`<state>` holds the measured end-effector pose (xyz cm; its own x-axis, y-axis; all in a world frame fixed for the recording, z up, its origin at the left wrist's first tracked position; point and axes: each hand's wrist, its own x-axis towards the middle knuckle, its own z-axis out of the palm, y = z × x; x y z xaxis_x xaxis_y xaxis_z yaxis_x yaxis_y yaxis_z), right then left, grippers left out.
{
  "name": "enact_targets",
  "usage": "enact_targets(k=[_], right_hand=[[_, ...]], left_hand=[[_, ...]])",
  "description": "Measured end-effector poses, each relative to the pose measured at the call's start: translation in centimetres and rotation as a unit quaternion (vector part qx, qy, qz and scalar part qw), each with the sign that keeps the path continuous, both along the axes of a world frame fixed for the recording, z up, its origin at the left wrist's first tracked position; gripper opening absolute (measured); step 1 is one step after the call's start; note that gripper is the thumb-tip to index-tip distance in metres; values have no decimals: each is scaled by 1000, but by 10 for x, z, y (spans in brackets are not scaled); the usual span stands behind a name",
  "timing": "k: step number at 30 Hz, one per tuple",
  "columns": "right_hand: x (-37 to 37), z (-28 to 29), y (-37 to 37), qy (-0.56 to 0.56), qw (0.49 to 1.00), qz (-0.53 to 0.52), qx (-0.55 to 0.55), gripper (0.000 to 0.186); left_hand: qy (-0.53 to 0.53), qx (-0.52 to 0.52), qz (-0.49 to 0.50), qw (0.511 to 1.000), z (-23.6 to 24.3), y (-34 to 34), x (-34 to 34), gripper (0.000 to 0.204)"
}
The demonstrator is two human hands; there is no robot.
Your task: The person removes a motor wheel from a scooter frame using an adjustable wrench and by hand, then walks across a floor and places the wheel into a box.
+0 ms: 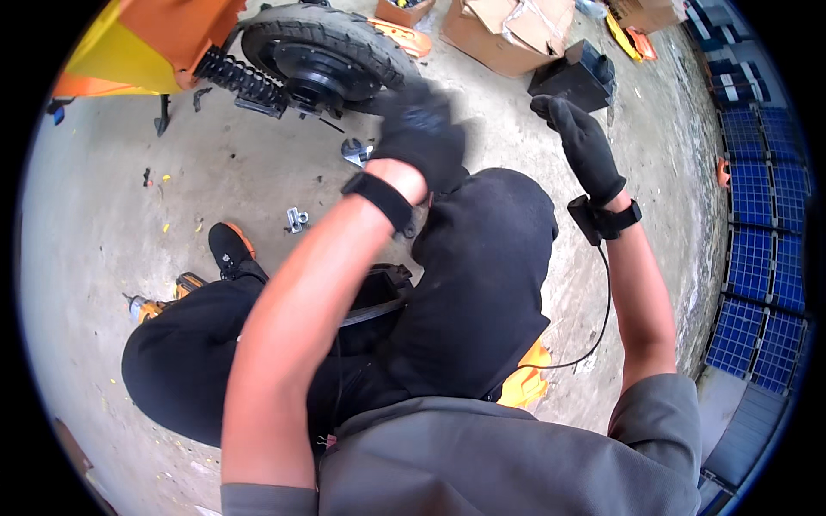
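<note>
My left hand (420, 138), in a black glove and smeared by motion, is just in front of a wheel with a black tyre (361, 43). Its fingers cannot be made out. Beside the wheel, a black coil shock absorber (237, 77) joins an orange and yellow body (138, 47). My right hand (585, 148), also gloved in black, is raised to the right with its fingers pressed together; anything between them is too small to see. On the floor near my left wrist lie an adjustable wrench (354, 152) and a small metal bracket (297, 220).
A black box (581, 77) stands beyond my right hand, near an open cardboard box (508, 39). A yellow and black power drill (146, 308) lies by my left knee. Blue crates (748, 258) line the right side. A cable (602, 318) hangs from my right wrist.
</note>
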<state>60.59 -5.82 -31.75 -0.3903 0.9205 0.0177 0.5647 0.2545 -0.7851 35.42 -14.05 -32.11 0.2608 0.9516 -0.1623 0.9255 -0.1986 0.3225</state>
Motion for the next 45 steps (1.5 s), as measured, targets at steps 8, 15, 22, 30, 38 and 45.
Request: enact_targets(k=[8, 15, 22, 30, 38, 45], right_hand=[[-68, 47, -9, -285, 837, 166, 436, 29], [-94, 87, -119, -485, 629, 376, 477, 43], [-129, 88, -165, -329, 747, 401, 416, 43], [-107, 79, 2, -500, 612, 211, 576, 33], [-131, 61, -113, -357, 711, 485, 363, 43], [-129, 88, -77, -353, 749, 355, 434, 37]], left_hand=[[155, -132, 139, 969, -126, -25, -68, 55], [196, 67, 69, 976, -81, 32, -161, 32], [151, 61, -41, 986, -31, -16, -213, 36], [150, -18, 14, 988, -24, -24, -241, 42], [190, -85, 78, 975, -42, -53, -278, 46], [177, -166, 127, 962, -37, -58, -289, 54]])
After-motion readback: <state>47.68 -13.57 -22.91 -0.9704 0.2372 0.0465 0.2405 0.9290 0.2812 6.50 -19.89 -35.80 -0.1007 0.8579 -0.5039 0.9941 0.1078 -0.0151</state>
